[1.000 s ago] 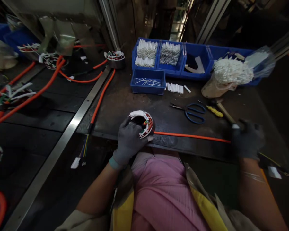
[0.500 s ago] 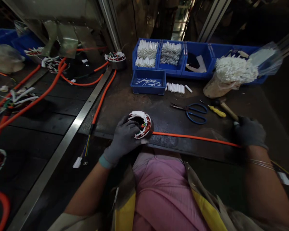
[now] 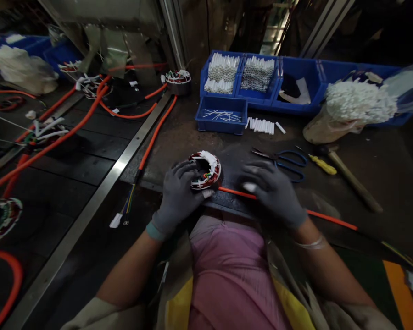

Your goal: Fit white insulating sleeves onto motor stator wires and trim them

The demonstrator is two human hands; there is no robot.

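Observation:
A round wound coil [image 3: 206, 170] with white, red and green wires lies at the near edge of the dark bench. My left hand [image 3: 177, 196], in a grey glove, is curled around its left side and grips it. An orange cable [image 3: 330, 219] runs from the coil to the right along the bench edge. My gloved right hand [image 3: 272, 192] hovers over this cable just right of the coil, fingers spread and a little blurred, with nothing held.
Blue-handled scissors [image 3: 285, 161], a yellow tool [image 3: 323, 165] and a wooden-handled hammer [image 3: 351, 179] lie behind my right hand. Blue bins [image 3: 296, 87] of white tubes line the back. A bag of white tubes [image 3: 354, 104] stands at right. More coils and orange cables [image 3: 72, 128] lie left.
My right hand has left the hammer at the far right and moved left to just beside the coil. The hammer now lies on the bench. My left hand stays on the coil.

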